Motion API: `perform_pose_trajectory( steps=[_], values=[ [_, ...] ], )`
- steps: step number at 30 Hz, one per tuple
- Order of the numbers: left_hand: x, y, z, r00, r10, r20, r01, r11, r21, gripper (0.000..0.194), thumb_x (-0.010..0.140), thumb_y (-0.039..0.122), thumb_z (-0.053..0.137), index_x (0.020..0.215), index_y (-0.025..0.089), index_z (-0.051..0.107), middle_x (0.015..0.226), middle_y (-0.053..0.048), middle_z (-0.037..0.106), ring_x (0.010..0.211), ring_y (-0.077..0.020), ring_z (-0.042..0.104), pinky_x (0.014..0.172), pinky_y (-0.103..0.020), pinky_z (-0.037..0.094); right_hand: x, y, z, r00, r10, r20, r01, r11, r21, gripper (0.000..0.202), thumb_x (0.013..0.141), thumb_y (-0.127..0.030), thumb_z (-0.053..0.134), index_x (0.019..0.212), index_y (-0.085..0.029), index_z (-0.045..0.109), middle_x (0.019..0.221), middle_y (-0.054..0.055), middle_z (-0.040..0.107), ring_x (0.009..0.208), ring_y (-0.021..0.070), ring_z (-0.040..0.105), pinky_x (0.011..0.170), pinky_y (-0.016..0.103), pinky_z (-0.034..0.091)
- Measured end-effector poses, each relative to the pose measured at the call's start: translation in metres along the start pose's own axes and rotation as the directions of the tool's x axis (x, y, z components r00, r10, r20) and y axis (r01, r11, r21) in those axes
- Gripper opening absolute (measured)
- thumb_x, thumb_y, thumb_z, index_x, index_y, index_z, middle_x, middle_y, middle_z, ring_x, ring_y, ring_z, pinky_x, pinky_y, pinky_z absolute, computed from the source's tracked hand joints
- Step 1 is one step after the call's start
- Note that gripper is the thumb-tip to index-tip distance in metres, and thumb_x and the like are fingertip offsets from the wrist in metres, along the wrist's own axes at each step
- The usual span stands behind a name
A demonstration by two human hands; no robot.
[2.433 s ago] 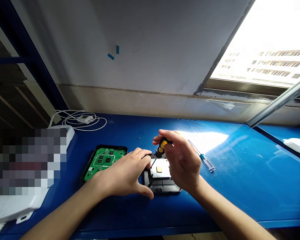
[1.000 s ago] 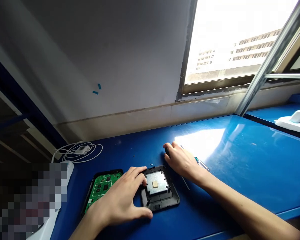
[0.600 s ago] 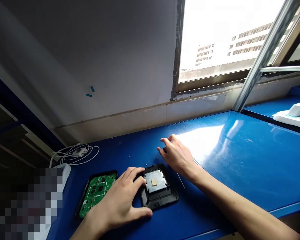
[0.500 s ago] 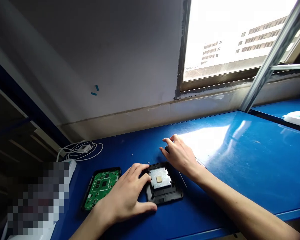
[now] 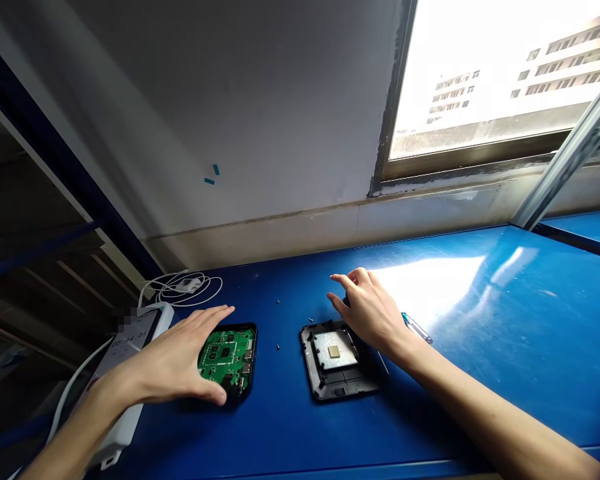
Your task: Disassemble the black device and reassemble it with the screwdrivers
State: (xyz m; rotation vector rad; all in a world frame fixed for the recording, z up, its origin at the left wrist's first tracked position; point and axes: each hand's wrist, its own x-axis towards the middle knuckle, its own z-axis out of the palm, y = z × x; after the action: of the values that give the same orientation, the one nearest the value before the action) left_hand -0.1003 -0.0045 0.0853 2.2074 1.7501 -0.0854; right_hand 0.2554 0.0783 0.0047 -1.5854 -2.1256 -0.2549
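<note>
Daylight from a window (image 5: pixel 450 40) glares across a blue counter (image 5: pixel 255 433) set against a grey wall (image 5: pixel 260 133). The left hand (image 5: pixel 175 360) is spread wide, its grip released, arching over a green circuit board (image 5: pixel 234 360); whether its fingers touch anything I cannot tell. That board sits face up in a black case (image 5: pixel 255 330) on the counter and should be light, stiff and fragile, best taken by the case's outer walls, away from the small parts. The right hand (image 5: pixel 373 310) bends loosely over a dark-handled screwdriver (image 5: pixel 383 364), whose shaft pokes out near the wrist; the view hides whether its grip is closed on the handle. Near this hand lies a black cover (image 5: pixel 360 381) bearing a metal plate (image 5: pixel 323 350) with a tan pad (image 5: pixel 334 352). The plastic looks rigid and apt to slide, so the rim seems the place to hold, sparing the probably soft pad. One tiny screw (image 5: pixel 279 347) lies between case and cover; beyond the right wrist rests a clear-handled tool (image 5: pixel 417 328).
</note>
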Motion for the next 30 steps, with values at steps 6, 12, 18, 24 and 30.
perform_pose_trajectory(
  steps=[6, 12, 18, 24, 30],
  values=[
    [0.004, -0.012, 0.005, 0.987, -0.034, 0.158, 0.051, 0.993, -0.105, 0.129, 0.067, 0.05, 0.091, 0.171, 0.031, 0.017, 0.177, -0.014, 0.026, 0.162, -0.0448, 0.021, 0.122, -0.06, 0.042, 0.0, -0.001, -0.002, 1.0, -0.03, 0.004, 0.03, 0.998, 0.046, 0.046, 0.105, -0.04, 0.053, 0.146, -0.021, 0.061, 0.12, 0.017, 0.066, 0.109, 0.0345, 0.062, 0.082, 0.044, 0.057],
    [0.002, 0.001, 0.02, 0.995, 0.048, 0.091, -0.033, 0.987, -0.158, 0.122, 0.072, 0.052, 0.088, 0.171, 0.028, 0.02, 0.175, -0.017, 0.031, 0.159, -0.0448, 0.032, 0.122, -0.061, 0.042, -0.001, -0.003, -0.004, 0.999, -0.041, -0.015, 0.042, 0.997, 0.064, 0.049, 0.105, -0.04, 0.052, 0.147, -0.016, 0.058, 0.119, 0.018, 0.067, 0.111, 0.0352, 0.062, 0.085, 0.045, 0.056],
    [-0.001, 0.031, 0.033, 0.992, 0.11, 0.064, -0.099, 0.982, -0.159, 0.114, 0.078, 0.055, 0.084, 0.17, 0.024, 0.024, 0.176, -0.017, 0.026, 0.162, -0.0441, 0.023, 0.127, -0.064, 0.033, -0.003, -0.01, -0.005, 0.994, -0.079, -0.071, 0.088, 0.986, 0.138, 0.051, 0.105, -0.041, 0.052, 0.15, -0.015, 0.052, 0.119, 0.017, 0.066, 0.11, 0.0348, 0.061, 0.088, 0.048, 0.057],
    [0.006, 0.056, 0.043, 0.992, 0.125, 0.025, -0.12, 0.982, -0.147, 0.116, 0.077, 0.058, 0.084, 0.17, 0.023, 0.024, 0.175, -0.015, 0.03, 0.161, -0.0399, 0.029, 0.128, -0.06, 0.034, -0.004, -0.011, -0.008, 0.988, -0.106, -0.111, 0.128, 0.968, 0.215, 0.048, 0.107, -0.042, 0.05, 0.149, -0.021, 0.049, 0.117, 0.014, 0.066, 0.107, 0.0327, 0.062, 0.088, 0.049, 0.058],
    [0.016, 0.061, 0.053, 0.986, 0.159, -0.044, -0.163, 0.978, -0.133, 0.113, 0.077, 0.061, 0.083, 0.169, 0.025, 0.027, 0.173, -0.013, 0.034, 0.16, -0.0388, 0.031, 0.129, -0.059, 0.034, -0.006, -0.012, -0.011, 0.983, -0.153, -0.102, 0.173, 0.956, 0.238, 0.045, 0.106, -0.039, 0.054, 0.147, -0.019, 0.052, 0.118, 0.015, 0.067, 0.109, 0.0327, 0.062, 0.093, 0.051, 0.058]
  ],
)
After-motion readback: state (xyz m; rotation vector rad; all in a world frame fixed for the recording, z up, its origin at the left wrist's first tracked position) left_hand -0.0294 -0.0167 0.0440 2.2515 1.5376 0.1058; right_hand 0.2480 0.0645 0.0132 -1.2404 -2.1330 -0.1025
